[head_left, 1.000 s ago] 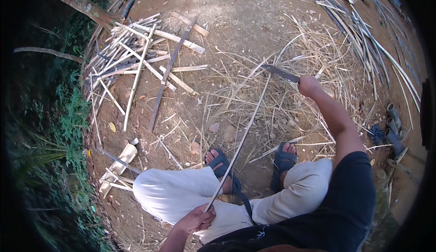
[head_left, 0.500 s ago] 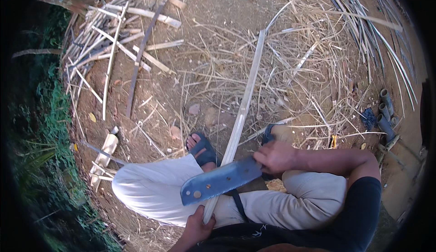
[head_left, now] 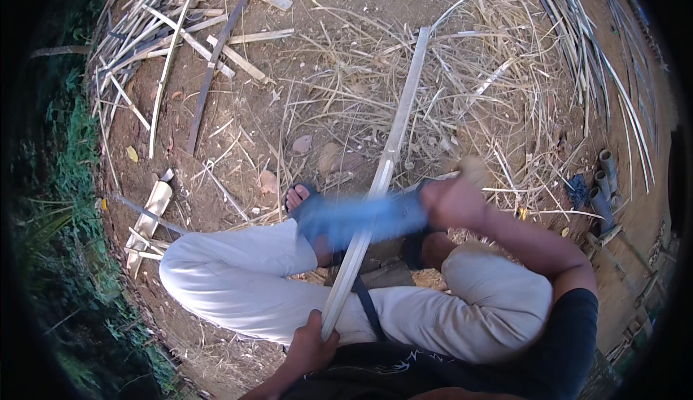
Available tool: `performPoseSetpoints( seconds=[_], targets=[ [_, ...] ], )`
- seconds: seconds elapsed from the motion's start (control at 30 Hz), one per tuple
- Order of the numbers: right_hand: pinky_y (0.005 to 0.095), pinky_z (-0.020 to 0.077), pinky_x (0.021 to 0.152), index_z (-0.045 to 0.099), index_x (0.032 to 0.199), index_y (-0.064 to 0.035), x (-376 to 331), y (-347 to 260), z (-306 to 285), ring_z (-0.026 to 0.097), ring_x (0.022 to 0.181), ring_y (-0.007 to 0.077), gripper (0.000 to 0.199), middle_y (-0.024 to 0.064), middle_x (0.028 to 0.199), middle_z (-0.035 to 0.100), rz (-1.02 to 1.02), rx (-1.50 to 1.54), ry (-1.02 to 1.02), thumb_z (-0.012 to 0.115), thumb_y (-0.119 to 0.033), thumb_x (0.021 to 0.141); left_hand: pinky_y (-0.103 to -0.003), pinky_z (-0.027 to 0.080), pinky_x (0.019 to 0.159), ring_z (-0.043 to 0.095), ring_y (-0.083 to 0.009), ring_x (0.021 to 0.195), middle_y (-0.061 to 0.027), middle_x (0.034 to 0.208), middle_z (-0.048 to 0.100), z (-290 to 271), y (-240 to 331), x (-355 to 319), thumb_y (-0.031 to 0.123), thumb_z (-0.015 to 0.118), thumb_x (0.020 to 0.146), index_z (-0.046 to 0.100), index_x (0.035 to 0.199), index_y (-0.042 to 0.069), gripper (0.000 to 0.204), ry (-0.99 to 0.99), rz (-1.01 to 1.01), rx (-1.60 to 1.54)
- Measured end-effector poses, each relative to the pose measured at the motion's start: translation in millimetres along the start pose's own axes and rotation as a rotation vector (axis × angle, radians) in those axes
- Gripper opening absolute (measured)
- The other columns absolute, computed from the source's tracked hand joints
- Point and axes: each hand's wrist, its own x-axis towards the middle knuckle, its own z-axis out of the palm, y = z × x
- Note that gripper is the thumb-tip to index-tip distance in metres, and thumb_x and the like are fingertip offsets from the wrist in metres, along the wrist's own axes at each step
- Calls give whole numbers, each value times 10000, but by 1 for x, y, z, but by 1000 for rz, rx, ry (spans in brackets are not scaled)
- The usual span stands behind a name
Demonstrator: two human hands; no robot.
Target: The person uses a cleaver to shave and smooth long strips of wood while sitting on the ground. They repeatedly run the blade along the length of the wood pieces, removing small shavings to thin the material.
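My left hand (head_left: 312, 344) is closed round the near end of a long, pale bamboo strip (head_left: 403, 122), close to my waist. The strip runs away from me between my feet, its far end among the shavings. In my right hand (head_left: 456, 199) is a broad-bladed machete (head_left: 401, 214), smeared by motion. Its blade lies crosswise over the strip at about my ankles, pointing left; whether it touches the strip I cannot tell. The fist hides the machete's handle, though a pale blur shows beside it.
Thin bamboo shavings (head_left: 346, 111) litter the ground ahead. Split bamboo pieces (head_left: 155, 36) are heaped at the far left, with a dark flat strip (head_left: 220, 54) beside them. Long slats (head_left: 577, 46) lie far right, above several bamboo tubes (head_left: 601, 198). A split bamboo piece (head_left: 151, 212) rests near my left knee.
My right hand has pushed the machete away from me along the strip, from near my lap to above my ankles. My left hand keeps its hold. The whole view has shifted slightly.
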Motion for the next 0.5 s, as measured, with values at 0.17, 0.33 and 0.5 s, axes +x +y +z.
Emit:
performPoseSetpoints(
  seconds=[0.17,0.33,0.5],
  targets=[
    [448,541,616,557,930,-52,15,30,-19,662,673,326,298,140,764,650,485,40,-53,667,-263,750,-580,498,708,608,-544,791,-345,788,614,4,4,9,169,640,844,387,1034,-18,367,-9,-59,-7],
    [449,536,610,563,894,-59,2,-4,-4,663,668,327,248,128,700,628,-123,-107,102,655,-242,755,-581,503,687,615,-533,765,-341,777,614,0,-13,2,167,637,841,386,1033,-21,368,-31,-38,17],
    [487,554,660,585,958,-49,15,111,-21,688,728,348,237,187,811,692,657,-84,-84,592,-266,862,-571,508,689,622,-524,767,-335,778,619,5,-12,7,163,632,840,392,1057,-28,375,-41,-21,50]
  ],
)
